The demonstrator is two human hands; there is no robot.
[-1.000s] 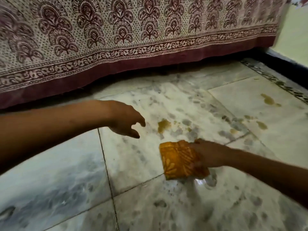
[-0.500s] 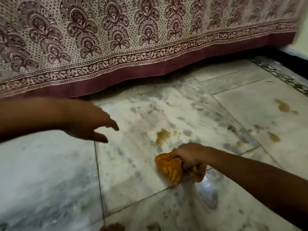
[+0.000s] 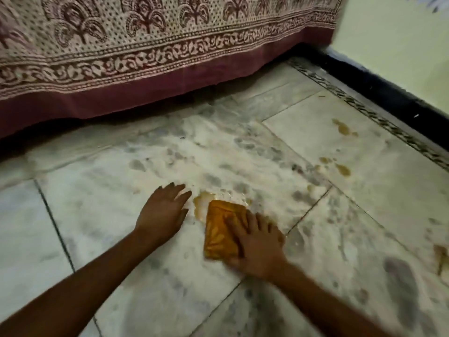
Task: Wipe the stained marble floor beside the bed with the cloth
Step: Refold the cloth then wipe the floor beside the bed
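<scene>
Our right grip lies flat, fingers straight, pressing the orange cloth onto the marble floor beside the bed, touching a brownish stain (more spots lie nearer the wall). Our left grip rests spread on the floor just beside.

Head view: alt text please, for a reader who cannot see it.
The right hand presses a folded orange cloth onto the marble floor at the edge of a yellowish stain, left hand flat beside it. A patterned bedsheet hangs behind; more stains lie to the right.
</scene>
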